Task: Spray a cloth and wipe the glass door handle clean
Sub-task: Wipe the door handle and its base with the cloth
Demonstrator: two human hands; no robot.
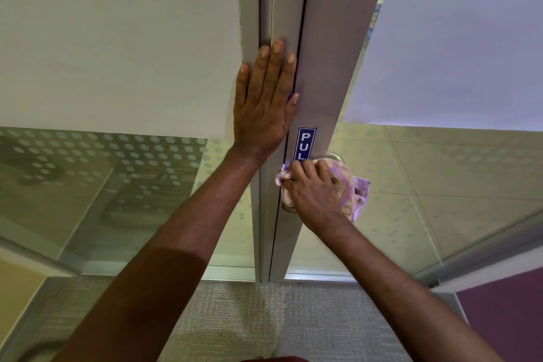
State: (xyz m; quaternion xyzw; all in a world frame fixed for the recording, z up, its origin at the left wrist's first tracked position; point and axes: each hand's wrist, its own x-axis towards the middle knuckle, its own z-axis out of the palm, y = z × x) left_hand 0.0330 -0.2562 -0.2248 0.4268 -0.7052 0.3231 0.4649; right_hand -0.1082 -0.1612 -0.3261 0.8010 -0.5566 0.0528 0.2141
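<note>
Soft, limp cloth [349, 185] bunched in right hand [316, 194], wrapped over knob [338, 158]. Left hand [264, 100] laid flat, fingers straight, on frame [320, 38].

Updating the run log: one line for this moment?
phase: wiping | right hand: grips cloth on door handle | left hand: flat on door frame

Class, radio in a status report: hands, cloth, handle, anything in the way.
Left hand flat on door frame. Right hand grips cloth over handle. Handle mostly covered; no obstruction seen.
</note>
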